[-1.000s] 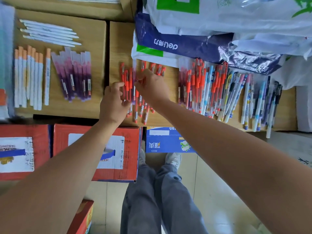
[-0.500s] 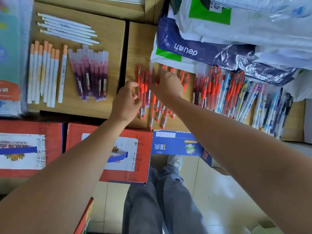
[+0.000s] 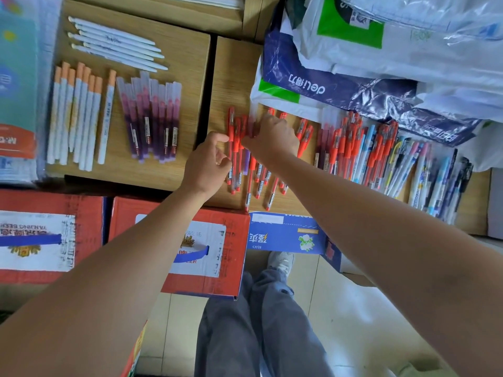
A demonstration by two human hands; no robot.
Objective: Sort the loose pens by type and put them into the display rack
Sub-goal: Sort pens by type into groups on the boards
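Observation:
A row of red pens (image 3: 239,164) lies side by side on the right wooden board (image 3: 234,77). My left hand (image 3: 206,164) is at the row's left edge, index finger and thumb curled against the outermost red pen. My right hand (image 3: 272,140) lies over the upper part of the row with its fingers bent down onto the pens; its fingertips are hidden. To the right lies a loose mixed pile of pens (image 3: 394,164), red, blue, white and black. On the left board are sorted groups: purple pens (image 3: 152,123), orange-capped white pens (image 3: 79,112) and plain white pens (image 3: 117,44).
Blue and white plastic bags (image 3: 353,85) are heaped behind the mixed pile. Red cardboard boxes (image 3: 177,240) and a blue box (image 3: 283,235) stand below the boards' front edge. Stacked packets (image 3: 16,91) sit at the far left. My legs (image 3: 258,322) stand on tiled floor.
The view has shifted, so everything sits further right in frame. Both hands stay on the red pens, and my left hand has closed in against the row's left edge.

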